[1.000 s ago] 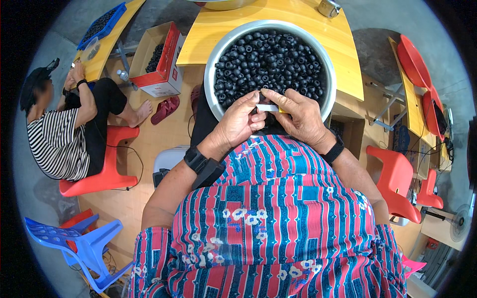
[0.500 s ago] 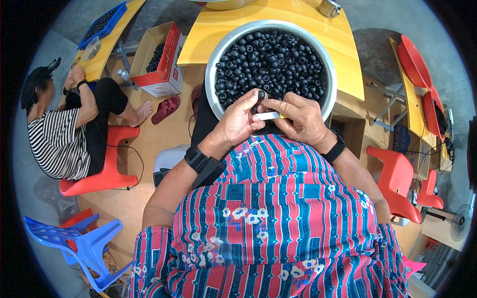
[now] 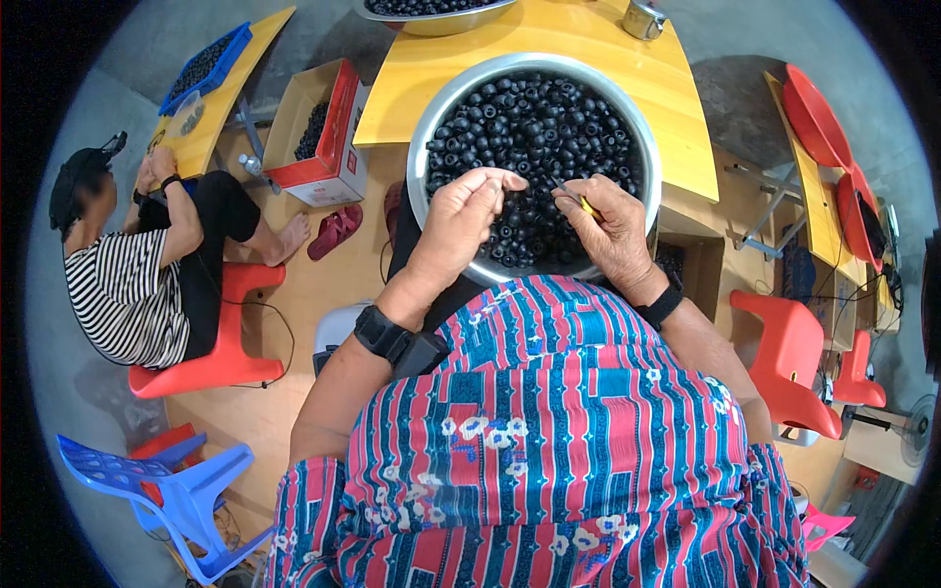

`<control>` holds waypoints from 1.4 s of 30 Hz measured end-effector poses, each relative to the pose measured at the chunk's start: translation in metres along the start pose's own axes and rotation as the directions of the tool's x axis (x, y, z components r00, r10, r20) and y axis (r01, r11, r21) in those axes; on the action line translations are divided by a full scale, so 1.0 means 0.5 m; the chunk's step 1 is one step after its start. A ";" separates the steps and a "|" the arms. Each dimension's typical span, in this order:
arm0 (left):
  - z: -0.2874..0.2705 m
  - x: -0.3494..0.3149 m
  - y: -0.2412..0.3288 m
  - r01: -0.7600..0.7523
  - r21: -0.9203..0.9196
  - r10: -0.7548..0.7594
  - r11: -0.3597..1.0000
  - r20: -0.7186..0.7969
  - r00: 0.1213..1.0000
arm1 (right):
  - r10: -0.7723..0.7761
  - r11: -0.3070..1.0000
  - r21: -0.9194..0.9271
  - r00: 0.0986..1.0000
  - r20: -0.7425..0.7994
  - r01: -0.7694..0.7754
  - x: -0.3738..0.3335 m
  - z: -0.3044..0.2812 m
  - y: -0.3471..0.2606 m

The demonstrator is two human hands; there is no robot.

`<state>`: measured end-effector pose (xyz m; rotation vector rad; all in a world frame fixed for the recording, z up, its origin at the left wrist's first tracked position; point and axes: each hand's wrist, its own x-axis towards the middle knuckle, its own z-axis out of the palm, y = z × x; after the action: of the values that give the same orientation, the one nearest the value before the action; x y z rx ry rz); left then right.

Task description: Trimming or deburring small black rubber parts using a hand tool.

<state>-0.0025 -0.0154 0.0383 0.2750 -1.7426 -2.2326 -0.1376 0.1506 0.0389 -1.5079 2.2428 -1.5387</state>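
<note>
A wide metal basin (image 3: 416, 162) full of small round black pieces (image 3: 529, 122), many with a hole in one end, stands in front of me. My left hand (image 3: 466, 216) is over its near left part, thumb and forefinger closed together; what they hold, if anything, is hidden. To the right, also above the pieces, my right hand (image 3: 610, 223) grips a small tool (image 3: 588, 207) with a yellow part and a thin grey tip pointing left. The two hands are apart.
A yellow table (image 3: 676, 118) lies under the basin's far side, bearing a metal cup (image 3: 644, 18) and another filled bowl (image 3: 436, 22). At left, a person (image 3: 127, 284) sits on a red stool (image 3: 230, 333) beside an open carton (image 3: 328, 167). Red stools (image 3: 789, 358) stand at right.
My hands have moved apart. The black piece that was in my left fingers no longer shows there. The tool in my right hand has turned, its grey tip now showing. My view has shifted slightly.
</note>
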 end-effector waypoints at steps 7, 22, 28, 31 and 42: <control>0.007 0.031 0.014 -0.281 0.849 0.428 0.447 0.073 0.901 | 0.003 1.000 0.025 1.000 -0.030 -0.003 -0.001 -0.003 0.001; 0.028 0.058 0.013 -0.090 0.988 0.202 0.128 0.063 0.977 | 0.004 0.999 0.047 0.999 -0.053 -0.001 -0.003 -0.006 -0.001; 0.022 0.055 0.006 -0.268 0.903 0.327 0.337 0.155 0.932 | 0.019 0.998 0.054 0.998 -0.053 -0.017 -0.001 -0.007 0.009; 0.036 0.038 0.007 -0.269 0.676 0.245 0.686 0.134 0.960 | 0.086 0.983 0.167 0.996 -0.037 -0.079 -0.005 -0.005 0.012; 0.025 0.009 -0.037 0.230 -0.043 -0.212 0.972 0.256 0.943 | 0.020 0.929 0.353 0.968 0.249 -0.110 -0.005 -0.001 0.018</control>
<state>-0.0129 -0.0013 0.0236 0.1875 -1.8279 -2.5840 -0.1426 0.1529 0.0317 -1.4065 1.7397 -1.5471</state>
